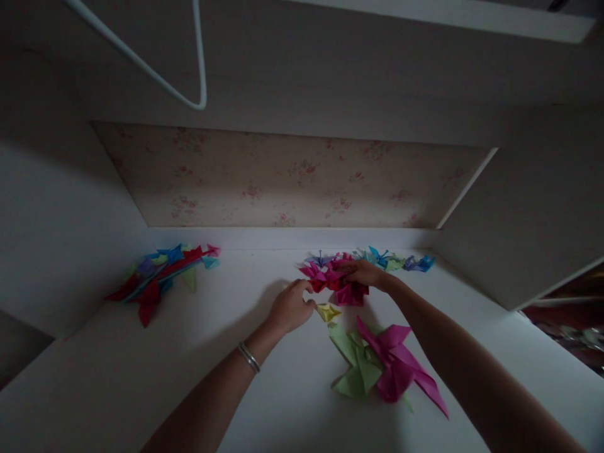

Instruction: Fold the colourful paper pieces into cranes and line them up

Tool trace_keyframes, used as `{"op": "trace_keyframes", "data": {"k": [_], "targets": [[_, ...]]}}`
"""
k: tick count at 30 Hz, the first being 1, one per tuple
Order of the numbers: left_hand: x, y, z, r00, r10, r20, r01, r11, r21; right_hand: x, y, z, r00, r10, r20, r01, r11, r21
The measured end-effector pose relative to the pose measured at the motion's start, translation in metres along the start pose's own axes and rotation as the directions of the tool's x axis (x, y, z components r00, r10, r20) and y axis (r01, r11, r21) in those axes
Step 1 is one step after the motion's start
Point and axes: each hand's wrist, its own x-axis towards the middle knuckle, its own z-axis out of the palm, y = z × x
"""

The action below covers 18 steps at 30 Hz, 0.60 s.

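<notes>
A cluster of pink and red folded-paper flowers (325, 275) lies on the white surface near its back edge. My right hand (361, 272) reaches over the cluster from the right, its fingers closed on a pink paper flower (352, 294); the fingertips are partly hidden. On the left side, my left hand (293, 306) has its fingers curved and its thumb apart, with a fingertip at the red edge of the cluster. A small yellow folded-paper flower (328, 312) lies just beside the left thumb. Nearer to me are a large green paper flower (361, 371) and a large magenta one (396, 362).
Multicoloured folded-paper pieces (160, 274) are heaped at the back left. Blue, teal and green ones (401, 261) line the back right. White panels enclose the surface, with a floral-patterned panel (292, 182) behind. A bent white rod (201, 63) hangs at the upper left.
</notes>
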Motion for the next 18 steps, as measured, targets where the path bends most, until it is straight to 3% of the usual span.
{"op": "trace_keyframes", "data": {"k": [6, 13, 18], "targets": [[0.026, -0.018, 0.007, 0.992, -0.119, -0.048, 0.120, 0.993, 0.013, -0.012, -0.005, -0.002, 0.997, 0.061, 0.056, -0.070, 0.985, 0.156], [0.038, -0.006, 0.017, 0.995, -0.101, -0.016, 0.102, 0.995, 0.011, -0.023, -0.014, 0.000, 0.997, 0.058, 0.057, -0.071, 0.959, 0.274], [0.040, -0.001, 0.020, 0.991, -0.135, 0.016, 0.134, 0.990, 0.030, -0.020, -0.015, -0.001, 0.998, 0.064, 0.009, -0.064, 0.967, 0.247]]}}
